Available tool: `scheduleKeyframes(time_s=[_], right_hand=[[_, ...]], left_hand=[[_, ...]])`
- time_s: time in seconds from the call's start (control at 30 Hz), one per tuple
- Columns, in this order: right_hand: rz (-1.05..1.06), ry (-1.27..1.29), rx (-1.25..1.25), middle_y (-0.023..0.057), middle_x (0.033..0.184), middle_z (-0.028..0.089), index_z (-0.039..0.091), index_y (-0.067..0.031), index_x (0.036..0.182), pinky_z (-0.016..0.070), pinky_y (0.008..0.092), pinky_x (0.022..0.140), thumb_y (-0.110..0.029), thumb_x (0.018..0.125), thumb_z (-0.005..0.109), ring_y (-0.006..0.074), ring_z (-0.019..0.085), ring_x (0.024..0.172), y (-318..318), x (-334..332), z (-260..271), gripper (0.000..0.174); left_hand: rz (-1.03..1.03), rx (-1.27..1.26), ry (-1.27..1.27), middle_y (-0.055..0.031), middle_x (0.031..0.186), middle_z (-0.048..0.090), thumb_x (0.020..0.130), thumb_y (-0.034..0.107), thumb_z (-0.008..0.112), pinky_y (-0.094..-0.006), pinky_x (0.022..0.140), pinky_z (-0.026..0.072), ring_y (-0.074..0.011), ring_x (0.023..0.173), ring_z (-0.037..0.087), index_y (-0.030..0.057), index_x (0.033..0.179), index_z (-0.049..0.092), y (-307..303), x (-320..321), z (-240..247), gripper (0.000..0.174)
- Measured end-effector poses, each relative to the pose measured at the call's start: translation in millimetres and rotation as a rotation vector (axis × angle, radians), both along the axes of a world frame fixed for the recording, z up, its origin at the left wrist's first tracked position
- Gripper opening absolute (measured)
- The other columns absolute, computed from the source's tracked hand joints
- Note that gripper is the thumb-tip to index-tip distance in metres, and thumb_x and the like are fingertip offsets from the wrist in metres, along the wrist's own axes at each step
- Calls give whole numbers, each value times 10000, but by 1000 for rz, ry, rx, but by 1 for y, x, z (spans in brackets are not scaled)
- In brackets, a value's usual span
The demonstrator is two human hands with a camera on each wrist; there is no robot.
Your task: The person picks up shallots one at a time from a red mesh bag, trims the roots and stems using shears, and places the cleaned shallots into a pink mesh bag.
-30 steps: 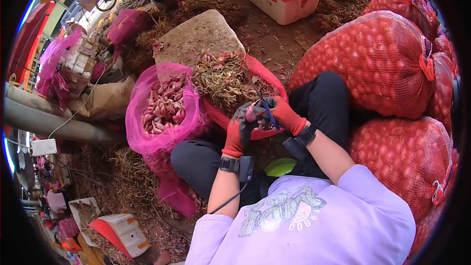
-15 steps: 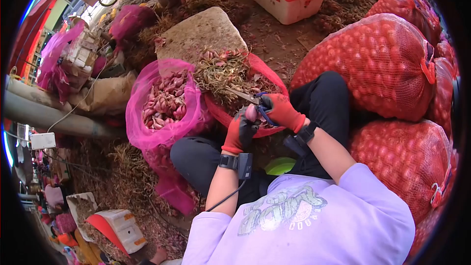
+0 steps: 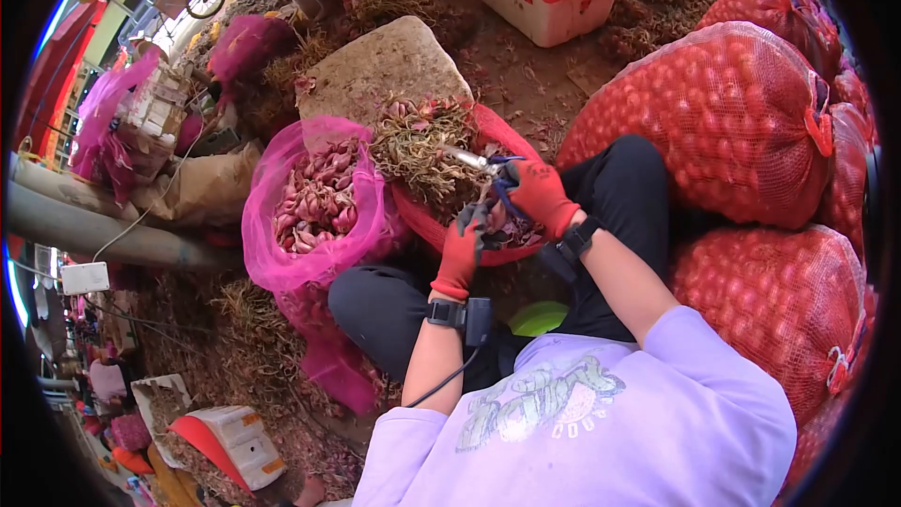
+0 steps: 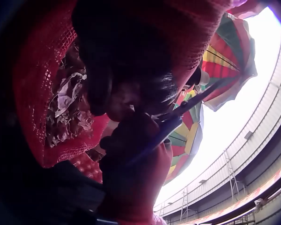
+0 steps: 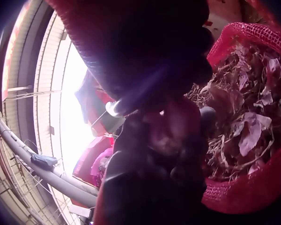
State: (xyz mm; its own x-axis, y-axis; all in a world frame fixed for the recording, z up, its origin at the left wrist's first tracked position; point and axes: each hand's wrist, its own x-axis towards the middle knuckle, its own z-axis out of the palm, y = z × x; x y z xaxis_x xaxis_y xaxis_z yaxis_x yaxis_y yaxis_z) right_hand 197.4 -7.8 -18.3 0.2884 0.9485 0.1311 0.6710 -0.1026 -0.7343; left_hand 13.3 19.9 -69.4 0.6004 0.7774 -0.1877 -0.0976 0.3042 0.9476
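The gloved left hand (image 3: 462,246) pinches a shallot, whose pinkish bulb (image 5: 171,126) shows between dark fingertips in the right wrist view. Close above it, the gloved right hand (image 3: 540,195) grips blue-handled scissors (image 3: 472,160), their blades pointing left over a heap of dry stalks (image 3: 424,155). In the left wrist view the scissor blades (image 4: 192,102) stick out past the fingers. Below both hands lies a red mesh bag (image 3: 514,131) with papery skins and trimmings (image 5: 248,133) inside. A pink mesh bag (image 3: 272,258) holding shallots (image 3: 317,202) stands to the left.
Full red mesh sacks (image 3: 704,122) are stacked on the right. A stone slab (image 3: 375,70) lies beyond the stalks. A white bin (image 3: 540,9) stands at the back, a metal pipe (image 3: 113,235) runs along the left, and a green bowl (image 3: 538,318) sits between the legs.
The scissors have swung from near the bulb to point left over the stalks. The left hand has turned, its fingers now pointing more upward, and the right hand sits slightly lower.
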Motion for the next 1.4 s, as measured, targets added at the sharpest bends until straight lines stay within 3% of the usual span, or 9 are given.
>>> scheduleKeyframes(time_s=[0.17, 0.33, 0.43, 0.57, 0.67, 0.97, 1.07, 1.17, 1.4], right_hand=[[251, 561, 39, 82, 961, 649, 609, -38, 1078, 470, 304, 790, -244, 792, 701, 122, 599, 893, -10, -1, 29, 365], [328, -188, 266, 127, 949, 611, 575, -35, 1063, 459, 337, 816, -156, 692, 723, 261, 594, 881, -10, -16, 14, 417], [380, 105, 190, 139, 853, 607, 597, -8, 961, 471, 340, 779, -111, 674, 693, 283, 589, 835, -10, -21, 18, 319], [328, 517, -30, 92, 822, 630, 598, 22, 928, 474, 292, 732, -109, 721, 688, 152, 599, 781, -7, -18, 11, 261], [347, 875, -34, 52, 824, 650, 600, 21, 969, 476, 266, 698, -91, 755, 681, 83, 581, 757, -7, -14, 18, 255], [132, 555, 189, 55, 924, 660, 614, 3, 1056, 479, 282, 773, -63, 789, 671, 106, 594, 841, -4, 3, 45, 280], [204, 571, 176, 40, 925, 644, 606, 11, 1064, 467, 263, 785, -86, 798, 679, 88, 570, 850, -6, 1, 50, 291], [161, 698, 183, 37, 932, 641, 604, 19, 1065, 462, 256, 790, -93, 808, 671, 83, 563, 857, -8, -1, 44, 289], [-11, 911, 146, 7, 922, 638, 601, 53, 1050, 482, 254, 763, -98, 832, 652, 76, 579, 833, -32, 21, 12, 269]], left_hand=[[-89, 852, 268, -93, 979, 608, 930, 172, 506, -277, 718, 501, -160, 820, 606, 11, 1174, 541, 3, -5, 46, 295], [-187, 627, 313, -110, 944, 615, 831, 95, 599, -348, 692, 490, -260, 785, 602, 32, 1143, 541, 3, -11, 32, 324], [-164, 717, 287, -97, 978, 623, 867, 111, 564, -320, 716, 501, -224, 792, 614, 34, 1168, 546, 3, -16, 29, 312], [-27, -81, -149, -63, 1033, 620, 943, 162, 497, -271, 767, 513, -154, 873, 617, 18, 1190, 546, -4, -4, 40, 290], [-14, 128, -97, -54, 1079, 601, 978, 219, 453, -269, 801, 517, -140, 934, 608, 4, 1204, 528, 0, 1, 23, 321], [79, -48, -161, -99, 1156, 559, 975, 263, 465, -306, 808, 519, -199, 955, 613, 1, 1271, 464, 0, -2, 48, 395], [-13, 1126, 267, -97, 1157, 556, 981, 289, 439, -324, 827, 516, -230, 961, 620, -3, 1284, 441, 18, -10, 14, 421], [32, 75, -138, -102, 1180, 551, 972, 305, 459, -332, 848, 512, -253, 1008, 607, 11, 1250, 470, 4, -4, 44, 405], [616, -345, -914, -119, 1152, 592, 946, 396, 488, -347, 843, 544, -218, 1007, 602, 48, 1181, 531, 60, -67, 73, 422]])
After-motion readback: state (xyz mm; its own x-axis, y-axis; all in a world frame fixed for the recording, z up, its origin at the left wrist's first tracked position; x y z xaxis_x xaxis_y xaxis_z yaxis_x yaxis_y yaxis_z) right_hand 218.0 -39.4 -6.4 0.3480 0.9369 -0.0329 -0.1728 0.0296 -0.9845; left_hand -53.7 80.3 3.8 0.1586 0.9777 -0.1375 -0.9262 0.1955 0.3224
